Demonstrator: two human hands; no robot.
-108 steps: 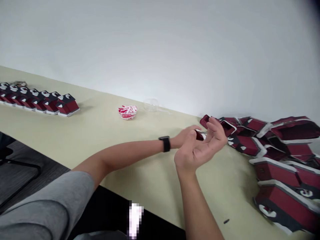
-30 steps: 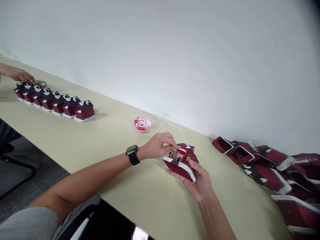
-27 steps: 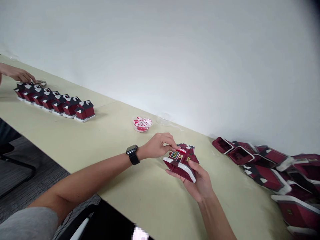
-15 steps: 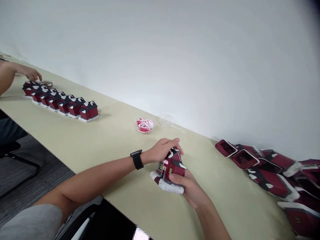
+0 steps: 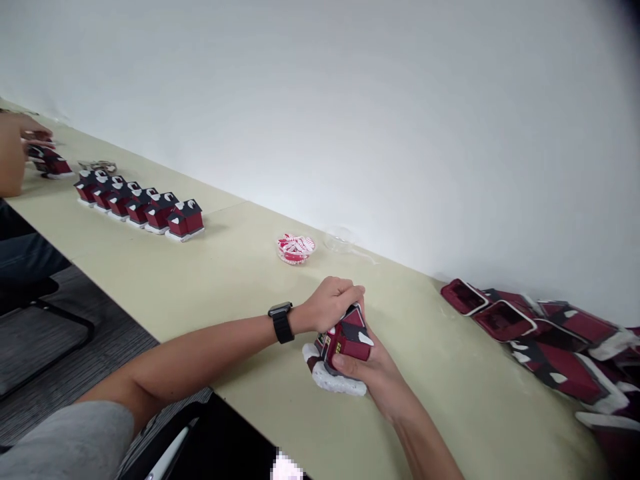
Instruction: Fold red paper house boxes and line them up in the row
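A small red model house (image 5: 354,343) with a dark, snow-patched roof and a thick white snowy base is tilted above the table in front of me. My right hand (image 5: 380,373) grips it from the right, thumb across the wall near the yellow windows. Over the roof and upper front bends my left hand (image 5: 333,303), its fingers closed against the house. Anything small under those fingers is hidden. Beyond my hands stands a clear tub (image 5: 295,249) of red-and-white striped candy-like pieces.
Matching houses (image 5: 185,219) stand in a row at left. More houses (image 5: 555,373) lie heaped at right against the wall. A clear lid-like piece (image 5: 339,239) lies behind the tub. At far left, a co-worker's hand (image 5: 37,130) is at another house (image 5: 50,162).
My left hand has closed further over the roof and front of the house. The co-worker has taken the far-end house out of the row and moved it left. The view has shifted slightly.
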